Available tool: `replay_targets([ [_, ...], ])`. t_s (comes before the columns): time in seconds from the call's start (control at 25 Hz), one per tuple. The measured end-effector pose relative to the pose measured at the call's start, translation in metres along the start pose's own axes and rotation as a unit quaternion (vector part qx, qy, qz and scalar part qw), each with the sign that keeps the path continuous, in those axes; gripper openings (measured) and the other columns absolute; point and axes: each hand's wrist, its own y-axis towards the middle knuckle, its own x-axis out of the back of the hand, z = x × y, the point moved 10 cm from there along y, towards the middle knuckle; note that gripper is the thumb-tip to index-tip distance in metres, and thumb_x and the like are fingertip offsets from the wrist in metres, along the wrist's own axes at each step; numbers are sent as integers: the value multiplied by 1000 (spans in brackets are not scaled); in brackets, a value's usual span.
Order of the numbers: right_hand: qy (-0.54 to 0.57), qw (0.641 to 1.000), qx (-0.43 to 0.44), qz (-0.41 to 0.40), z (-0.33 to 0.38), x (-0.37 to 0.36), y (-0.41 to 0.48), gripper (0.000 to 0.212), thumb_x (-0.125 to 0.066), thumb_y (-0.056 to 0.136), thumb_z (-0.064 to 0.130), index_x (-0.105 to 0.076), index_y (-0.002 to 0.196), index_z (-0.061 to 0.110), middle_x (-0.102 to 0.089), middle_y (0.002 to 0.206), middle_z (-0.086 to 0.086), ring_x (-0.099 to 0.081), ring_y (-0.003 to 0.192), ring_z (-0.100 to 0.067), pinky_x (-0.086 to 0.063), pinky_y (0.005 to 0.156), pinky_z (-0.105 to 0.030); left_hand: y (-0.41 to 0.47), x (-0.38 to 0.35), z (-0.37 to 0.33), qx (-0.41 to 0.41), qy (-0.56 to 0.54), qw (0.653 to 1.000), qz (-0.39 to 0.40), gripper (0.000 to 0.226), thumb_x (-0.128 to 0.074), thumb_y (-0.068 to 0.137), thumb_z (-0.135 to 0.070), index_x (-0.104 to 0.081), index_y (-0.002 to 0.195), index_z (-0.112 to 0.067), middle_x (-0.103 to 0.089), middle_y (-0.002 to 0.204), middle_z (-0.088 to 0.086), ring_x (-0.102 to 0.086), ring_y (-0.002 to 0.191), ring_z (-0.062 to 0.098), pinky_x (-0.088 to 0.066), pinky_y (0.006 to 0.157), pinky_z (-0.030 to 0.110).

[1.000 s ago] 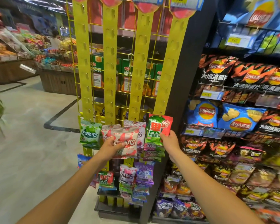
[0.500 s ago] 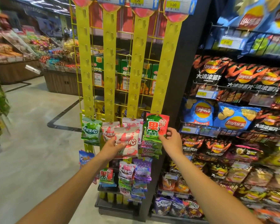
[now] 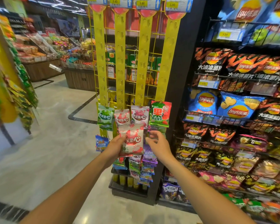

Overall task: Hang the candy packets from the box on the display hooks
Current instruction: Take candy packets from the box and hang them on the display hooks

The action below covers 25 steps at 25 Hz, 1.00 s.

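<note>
Several yellow hook strips [image 3: 164,65] hang down a wire rack. Candy packets hang at their lower ends: a green one [image 3: 105,117], two white-and-pink ones [image 3: 139,116] and a green-and-red watermelon packet [image 3: 160,114] on the rightmost strip. My left hand [image 3: 114,147] grips a white-and-red lychee candy packet [image 3: 132,139] in front of the rack, below the hanging packets. My right hand [image 3: 158,145] hovers just right of that packet with fingers spread, holding nothing. No box is in view.
More small packets [image 3: 144,165] hang lower on the rack above its dark base [image 3: 128,189]. Shelves of crisp bags [image 3: 238,107] fill the right side. A yellow display [image 3: 10,88] stands at left, with produce bins [image 3: 44,65] beyond the grey floor.
My right hand let go of the watermelon packet, which now hangs on the rightmost strip, and dropped toward the lychee packet. My left hand lowered slightly with its packet.
</note>
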Motion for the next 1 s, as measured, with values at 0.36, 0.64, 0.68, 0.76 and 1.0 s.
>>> replay_targets([
  [0.36, 4, 997, -12, 78, 17, -64, -9, 27, -71, 96, 28, -63, 121, 26, -71, 115, -1, -71, 101, -15, -61, 88, -40, -32, 32, -22, -27, 21, 999, -37, 31, -45, 109, -47, -65, 124, -29, -81, 105, 0, -79, 95, 20, -64, 84, 41],
  [0.64, 23, 999, -40, 17, 26, -83, 33, 14, -66, 100, 22, -62, 113, 25, -68, 109, 2, -67, 96, -13, -58, 84, -37, 25, 79, -29, -12, -5, 997, -78, 24, -57, 107, -29, -58, 125, -14, -72, 114, 11, -74, 97, 24, -63, 73, 42],
  [0.68, 24, 999, -47, 6, 27, -87, 44, 15, -66, 100, 24, -61, 114, 23, -68, 110, 2, -67, 97, -14, -58, 84, -37, 36, 87, -32, -10, -2, 997, -82, 20, -57, 106, -23, -57, 123, -12, -70, 114, 11, -71, 96, 22, -63, 72, 42],
  [0.76, 19, 998, -61, -27, 28, -94, 65, 16, -67, 99, 27, -59, 112, 21, -66, 109, 3, -65, 99, -16, -56, 86, -39, 61, 102, -40, -16, 16, 997, -77, 14, -56, 106, -17, -57, 119, -11, -69, 115, 13, -70, 100, 23, -63, 84, 48],
  [1.0, 11, 992, -64, -109, 42, -106, 122, 13, -63, 101, 19, -65, 114, 15, -66, 109, 3, -62, 100, -15, -49, 76, -25, 137, 128, -63, -32, 59, 998, -14, 14, -56, 106, -18, -66, 116, -20, -73, 121, 12, -71, 112, 33, -58, 96, 59],
])
